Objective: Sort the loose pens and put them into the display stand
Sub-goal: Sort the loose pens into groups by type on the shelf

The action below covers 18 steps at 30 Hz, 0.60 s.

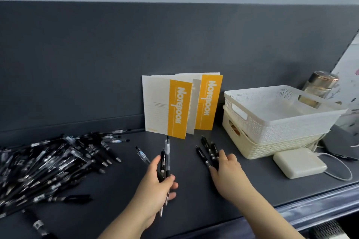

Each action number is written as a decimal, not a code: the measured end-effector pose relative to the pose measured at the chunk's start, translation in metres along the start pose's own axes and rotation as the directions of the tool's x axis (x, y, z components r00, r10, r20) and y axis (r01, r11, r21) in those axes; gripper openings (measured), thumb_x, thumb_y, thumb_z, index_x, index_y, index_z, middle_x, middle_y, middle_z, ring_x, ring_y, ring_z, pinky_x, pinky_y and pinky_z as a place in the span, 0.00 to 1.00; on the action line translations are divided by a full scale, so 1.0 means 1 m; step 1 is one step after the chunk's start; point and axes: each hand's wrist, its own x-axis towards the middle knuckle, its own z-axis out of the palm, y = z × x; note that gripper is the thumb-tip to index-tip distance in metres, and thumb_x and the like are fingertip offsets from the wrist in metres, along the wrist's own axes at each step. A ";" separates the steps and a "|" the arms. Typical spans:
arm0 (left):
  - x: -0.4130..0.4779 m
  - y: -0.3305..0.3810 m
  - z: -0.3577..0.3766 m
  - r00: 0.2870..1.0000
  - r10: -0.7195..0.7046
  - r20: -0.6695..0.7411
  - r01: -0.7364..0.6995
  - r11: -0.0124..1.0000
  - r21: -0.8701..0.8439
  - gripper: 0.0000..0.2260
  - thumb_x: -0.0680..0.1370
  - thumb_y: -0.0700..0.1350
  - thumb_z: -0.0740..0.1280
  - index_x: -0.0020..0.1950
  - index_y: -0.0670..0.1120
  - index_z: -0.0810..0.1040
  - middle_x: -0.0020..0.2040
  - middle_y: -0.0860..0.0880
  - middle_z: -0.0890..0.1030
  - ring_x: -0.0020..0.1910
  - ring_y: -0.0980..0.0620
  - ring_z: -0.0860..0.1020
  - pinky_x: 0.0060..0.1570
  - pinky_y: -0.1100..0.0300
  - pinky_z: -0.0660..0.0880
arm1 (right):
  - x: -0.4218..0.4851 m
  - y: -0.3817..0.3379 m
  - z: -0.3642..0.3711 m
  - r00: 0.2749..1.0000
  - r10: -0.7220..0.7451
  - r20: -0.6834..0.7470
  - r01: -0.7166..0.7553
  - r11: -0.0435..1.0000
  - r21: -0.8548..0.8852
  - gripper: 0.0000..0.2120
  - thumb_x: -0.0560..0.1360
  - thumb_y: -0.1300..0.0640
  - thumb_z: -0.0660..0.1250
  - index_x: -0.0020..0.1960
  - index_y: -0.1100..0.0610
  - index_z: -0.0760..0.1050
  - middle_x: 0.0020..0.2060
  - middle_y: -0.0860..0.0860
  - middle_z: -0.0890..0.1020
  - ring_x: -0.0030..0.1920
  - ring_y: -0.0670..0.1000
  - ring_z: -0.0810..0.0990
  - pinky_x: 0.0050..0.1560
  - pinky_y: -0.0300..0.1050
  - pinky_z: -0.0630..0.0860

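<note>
**Location of the work items.** The loose pens (48, 165) lie in a tangled heap at the left of the dark table (120, 190). We cannot identify a display stand in this view.

**Hands.** The left hand (155, 184) grips a fanned bundle of pens (165, 161), with the fingers curled round the lower barrels and the clicker ends pointing away from us. The right hand (227, 170) lies over the near ends of 3 black pens (203, 157), which rest side by side on the table. We cannot tell whether its fingers pinch them or only press on them.

**Handling.** We judge each pen to be light, stiff and smooth-barrelled. It is likely to roll on the flat top and to slip lengthwise inside a bundle. Take hold at the dark grip section near the tip, where friction should be highest. Keep the ends level before loading. Clips in the heap may snag on neighbouring pens, so lift 1 pen clear rather than dragging it.

**Legible markings.** 2 notebooks (179, 108) stand against the back panel. Each carries an orange band with "Notebook" in white, set sideways. Labels on the pen barrels are too small to read.
</note>
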 end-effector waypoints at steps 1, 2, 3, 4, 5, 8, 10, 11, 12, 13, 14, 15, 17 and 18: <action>0.001 0.000 0.003 1.000 -0.001 -0.004 0.001 1.000 0.005 0.29 0.78 0.36 0.63 0.74 0.58 0.59 0.51 0.44 0.78 0.45 0.49 0.81 0.43 0.56 0.80 | 0.001 0.004 -0.001 1.000 -0.007 -0.016 0.006 1.000 -0.012 0.30 0.80 0.49 0.56 0.76 0.58 0.49 0.65 0.56 0.65 0.65 0.57 0.67 0.62 0.45 0.68; 0.002 -0.001 0.006 1.000 -0.002 -0.008 0.002 1.000 0.008 0.29 0.78 0.36 0.63 0.74 0.58 0.59 0.51 0.44 0.78 0.45 0.49 0.81 0.43 0.56 0.80 | 0.001 0.007 -0.003 0.999 -0.020 -0.033 0.020 0.999 -0.025 0.30 0.80 0.48 0.56 0.76 0.56 0.48 0.66 0.56 0.64 0.66 0.57 0.65 0.64 0.45 0.66; 0.003 -0.001 0.008 1.000 -0.003 -0.012 0.003 1.000 0.012 0.29 0.78 0.36 0.63 0.74 0.58 0.59 0.52 0.44 0.78 0.45 0.49 0.81 0.42 0.57 0.80 | 0.001 0.010 -0.004 0.998 -0.040 -0.042 0.039 0.999 -0.031 0.30 0.80 0.47 0.56 0.76 0.55 0.48 0.67 0.55 0.63 0.67 0.57 0.63 0.65 0.45 0.64; 0.004 -0.001 0.011 1.000 -0.003 -0.016 0.004 1.000 0.016 0.29 0.78 0.36 0.63 0.74 0.58 0.59 0.52 0.44 0.78 0.45 0.50 0.81 0.42 0.57 0.80 | 0.001 0.012 -0.005 0.997 -0.070 -0.037 0.069 0.997 -0.032 0.31 0.79 0.46 0.56 0.76 0.53 0.48 0.68 0.55 0.61 0.68 0.57 0.61 0.67 0.46 0.63; 0.005 -0.001 0.014 1.000 -0.004 -0.020 0.004 1.000 0.021 0.29 0.78 0.36 0.64 0.74 0.57 0.59 0.53 0.45 0.78 0.45 0.50 0.81 0.43 0.57 0.80 | 0.001 0.013 -0.005 0.994 -0.109 -0.019 0.108 0.994 -0.035 0.31 0.79 0.45 0.57 0.76 0.51 0.49 0.70 0.54 0.59 0.70 0.57 0.59 0.68 0.46 0.61; 0.008 0.000 0.022 0.999 -0.005 -0.033 0.006 1.000 0.031 0.29 0.78 0.36 0.64 0.74 0.57 0.59 0.54 0.45 0.77 0.45 0.51 0.81 0.43 0.57 0.80 | 0.003 0.013 -0.003 0.975 -0.223 0.021 0.224 0.969 -0.107 0.27 0.80 0.49 0.55 0.76 0.47 0.51 0.75 0.51 0.52 0.72 0.56 0.55 0.70 0.46 0.58; 0.008 0.001 0.025 0.999 -0.003 -0.032 0.004 0.999 0.033 0.29 0.78 0.37 0.64 0.74 0.57 0.59 0.54 0.46 0.78 0.45 0.51 0.81 0.44 0.57 0.80 | 0.008 0.015 -0.004 0.974 -0.226 0.001 0.224 0.963 -0.150 0.26 0.80 0.54 0.52 0.76 0.48 0.52 0.76 0.51 0.50 0.71 0.56 0.56 0.70 0.47 0.58; 0.008 0.001 0.026 1.000 0.001 -0.028 0.000 1.000 0.031 0.29 0.78 0.37 0.64 0.74 0.57 0.59 0.54 0.46 0.78 0.46 0.51 0.81 0.44 0.57 0.80 | 0.011 0.016 -0.005 0.978 -0.207 -0.011 0.203 0.967 -0.152 0.25 0.80 0.55 0.52 0.76 0.49 0.52 0.76 0.52 0.51 0.71 0.56 0.56 0.70 0.47 0.58; 0.007 0.001 0.027 1.000 0.005 -0.024 -0.004 1.000 0.029 0.29 0.78 0.36 0.64 0.74 0.57 0.59 0.54 0.46 0.78 0.46 0.51 0.81 0.45 0.57 0.80 | 0.013 0.017 -0.006 0.981 -0.191 -0.018 0.185 0.969 -0.161 0.25 0.80 0.55 0.52 0.76 0.50 0.53 0.76 0.52 0.52 0.72 0.56 0.55 0.70 0.47 0.57; 0.007 0.002 0.028 1.000 0.007 -0.023 -0.007 1.000 0.025 0.29 0.78 0.36 0.64 0.74 0.57 0.59 0.54 0.47 0.78 0.46 0.51 0.81 0.45 0.57 0.80 | 0.014 0.018 -0.006 0.980 -0.196 -0.043 0.187 0.968 -0.165 0.24 0.80 0.54 0.53 0.76 0.51 0.55 0.75 0.53 0.54 0.72 0.56 0.55 0.71 0.47 0.57; 0.006 0.002 0.029 1.000 0.011 -0.023 -0.010 1.000 0.018 0.29 0.78 0.36 0.63 0.74 0.58 0.59 0.54 0.47 0.78 0.46 0.51 0.81 0.46 0.57 0.80 | 0.013 0.018 -0.005 0.969 -0.230 -0.093 0.216 0.965 -0.147 0.23 0.80 0.53 0.55 0.75 0.52 0.59 0.74 0.53 0.58 0.72 0.56 0.56 0.71 0.47 0.57; 0.005 0.003 0.031 1.000 0.015 -0.025 -0.015 1.000 0.007 0.28 0.78 0.35 0.63 0.73 0.58 0.60 0.55 0.46 0.78 0.46 0.51 0.81 0.46 0.57 0.80 | 0.010 0.015 -0.004 0.944 -0.283 -0.168 0.271 0.958 -0.089 0.22 0.79 0.53 0.57 0.72 0.54 0.64 0.71 0.53 0.64 0.71 0.56 0.60 0.70 0.45 0.59; 0.004 0.003 0.034 0.999 0.027 -0.020 -0.027 0.999 -0.026 0.27 0.78 0.34 0.63 0.71 0.58 0.62 0.54 0.45 0.78 0.45 0.51 0.81 0.45 0.57 0.80 | 0.004 0.003 -0.004 0.909 -0.335 -0.248 0.369 0.924 0.104 0.17 0.78 0.53 0.60 0.66 0.56 0.72 0.61 0.50 0.74 0.64 0.50 0.70 0.62 0.36 0.63; 0.003 0.003 0.035 0.999 0.036 -0.007 -0.036 0.998 -0.049 0.27 0.78 0.34 0.63 0.71 0.58 0.63 0.54 0.45 0.79 0.45 0.50 0.81 0.45 0.57 0.80 | 0.000 -0.005 -0.004 0.920 -0.330 -0.212 0.375 0.900 0.222 0.15 0.78 0.52 0.60 0.62 0.54 0.76 0.54 0.47 0.78 0.56 0.45 0.74 0.56 0.31 0.65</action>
